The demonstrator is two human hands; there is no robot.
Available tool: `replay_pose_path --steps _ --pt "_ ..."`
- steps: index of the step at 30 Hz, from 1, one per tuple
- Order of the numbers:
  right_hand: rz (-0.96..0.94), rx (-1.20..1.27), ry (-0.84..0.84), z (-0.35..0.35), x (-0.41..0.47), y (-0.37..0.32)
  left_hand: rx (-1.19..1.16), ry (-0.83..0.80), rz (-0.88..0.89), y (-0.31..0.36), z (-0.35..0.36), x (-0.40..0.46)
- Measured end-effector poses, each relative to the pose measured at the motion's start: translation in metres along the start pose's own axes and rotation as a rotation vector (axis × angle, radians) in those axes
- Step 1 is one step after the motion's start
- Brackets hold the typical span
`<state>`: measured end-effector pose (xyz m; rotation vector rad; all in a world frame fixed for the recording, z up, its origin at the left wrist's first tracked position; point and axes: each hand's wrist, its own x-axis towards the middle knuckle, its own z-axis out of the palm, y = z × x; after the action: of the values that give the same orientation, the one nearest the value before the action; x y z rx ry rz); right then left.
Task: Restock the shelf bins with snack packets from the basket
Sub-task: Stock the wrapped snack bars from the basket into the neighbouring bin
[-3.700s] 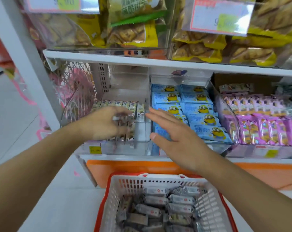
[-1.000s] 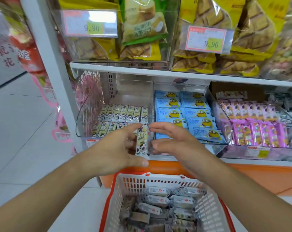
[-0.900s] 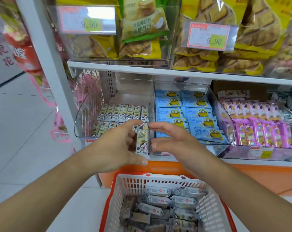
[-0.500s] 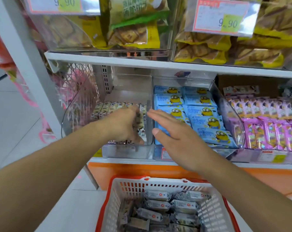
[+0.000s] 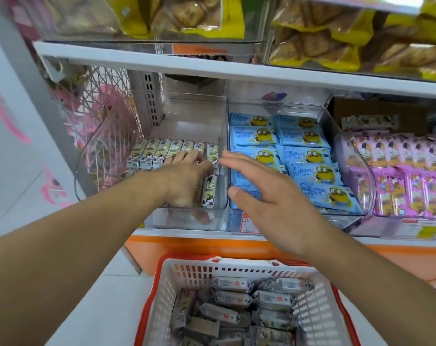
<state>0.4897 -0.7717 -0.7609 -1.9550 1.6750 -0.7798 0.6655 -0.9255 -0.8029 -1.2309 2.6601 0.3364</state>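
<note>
Left hand [image 5: 187,179]: fingers curled down on the snack packets [image 5: 162,153] in the clear bin [image 5: 184,218].
Right hand [image 5: 264,193]: flat, holding nothing.
Basket [image 5: 239,268]: below; still stocked.
Method: seat your packets square.

Cream-and-black cartoon print is borne by the slim snack packets [image 5: 162,152]; yellow cartoon figures are shown on light-blue packets [image 5: 304,156]; an orange-red rim is carried by the white plastic lattice basket [image 5: 236,264].
</note>
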Motion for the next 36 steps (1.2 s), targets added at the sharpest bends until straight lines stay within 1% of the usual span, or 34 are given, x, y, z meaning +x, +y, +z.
replay_pose_path --steps 5,8,11,13,14,15,16,18,19,20,21,22,24,25,27,29,31,33,36 --pt "0.028 0.026 -0.023 -0.002 -0.002 -0.003 -0.010 0.005 -0.012 -0.003 -0.004 -0.012" --pt "0.050 0.082 -0.027 -0.005 -0.007 -0.007 -0.103 0.055 -0.032 -0.006 -0.012 -0.024" --pt "0.091 0.153 0.017 -0.011 -0.020 -0.012 -0.265 0.217 -0.059 0.001 -0.024 -0.052" --pt "0.109 0.189 0.072 -0.013 -0.034 -0.015 -0.400 0.394 -0.038 0.015 -0.025 -0.080" --pt "0.106 0.195 0.096 -0.012 -0.040 -0.015 -0.482 0.480 -0.022 0.023 -0.024 -0.096" --pt "0.100 0.204 0.111 -0.012 -0.049 -0.016 -0.590 0.529 0.001 0.033 -0.022 -0.112" --pt "0.098 0.222 0.111 -0.011 -0.057 -0.015 -0.728 0.536 0.025 0.043 -0.019 -0.128" --pt "0.129 0.252 0.056 -0.005 -0.074 -0.011 -0.989 0.464 0.029 0.063 -0.009 -0.153" --pt "0.162 0.235 0.004 -0.001 -0.083 -0.007 -1.054 0.412 0.001 0.070 0.000 -0.161" --pt "0.204 0.184 -0.069 0.005 -0.090 -0.001 -1.068 0.350 -0.046 0.074 0.012 -0.168" --pt "0.252 0.107 -0.151 0.013 -0.096 0.008 -1.033 0.283 -0.095 0.074 0.030 -0.170" --pt "0.296 0.026 -0.227 0.022 -0.102 0.019 -0.952 0.227 -0.138 0.072 0.050 -0.172" --pt "0.359 -0.113 -0.349 0.042 -0.113 0.047 -0.712 0.119 -0.233 0.059 0.100 -0.173" --pt "0.386 -0.173 -0.401 0.053 -0.119 0.062 -0.611 0.048 -0.300 0.052 0.124 -0.173" --pt "0.445 -0.296 -0.469 0.071 -0.130 0.092 -0.514 -0.093 -0.461 0.042 0.163 -0.173" --pt "0.535 -0.372 -0.458 0.082 -0.141 0.120 -0.511 -0.226 -0.540 0.038 0.194 -0.173" --pt "0.658 -0.358 -0.413 0.090 -0.149 0.141 -0.604 -0.299 -0.552 0.038 0.218 -0.171" --pt "0.775 -0.269 -0.354 0.096 -0.153 0.155 -0.589 -0.306 -0.570 0.044 0.231 -0.167" --pt "0.893 -0.101 -0.224 0.105 -0.153 0.167 -0.448 -0.308 -0.589 0.049 0.239 -0.162"
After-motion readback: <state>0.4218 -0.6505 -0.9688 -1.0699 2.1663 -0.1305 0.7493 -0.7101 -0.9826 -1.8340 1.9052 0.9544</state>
